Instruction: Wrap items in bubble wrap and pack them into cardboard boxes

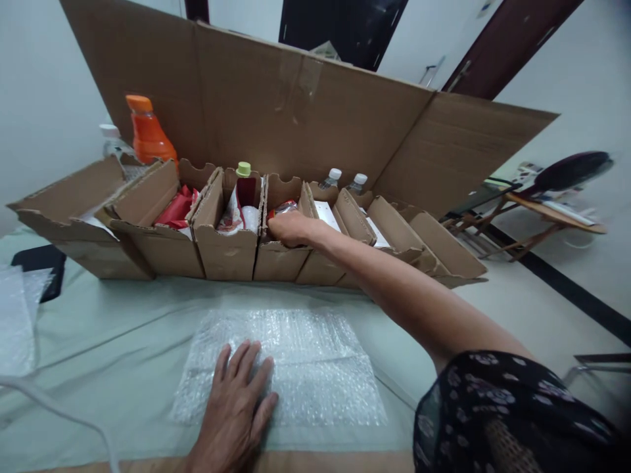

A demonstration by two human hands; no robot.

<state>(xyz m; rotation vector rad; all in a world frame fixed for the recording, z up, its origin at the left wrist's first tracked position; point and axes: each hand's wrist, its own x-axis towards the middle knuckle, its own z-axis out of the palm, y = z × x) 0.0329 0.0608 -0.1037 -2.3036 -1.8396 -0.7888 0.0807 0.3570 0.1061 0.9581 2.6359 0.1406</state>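
Note:
My left hand (237,401) lies flat with its fingers spread on the left part of a bubble wrap sheet (315,374). That sheet is spread on the pale green tablecloth. My right arm reaches forward, and my right hand (288,228) is inside a cardboard bin (279,261) near the middle of the row. A shiny packet with red and silver on it (286,207) shows just behind the knuckles. The right fingertips are hidden by the hand and the bin's front wall, so I cannot see whether they hold the packet.
Bins on the left hold a red package (177,209) and a patterned pouch (234,213). An orange bottle (150,135) stands behind them, before a tall cardboard panel (315,105). At the left lie a black phone-like object (49,259), more bubble wrap (17,322) and a white cable (64,410).

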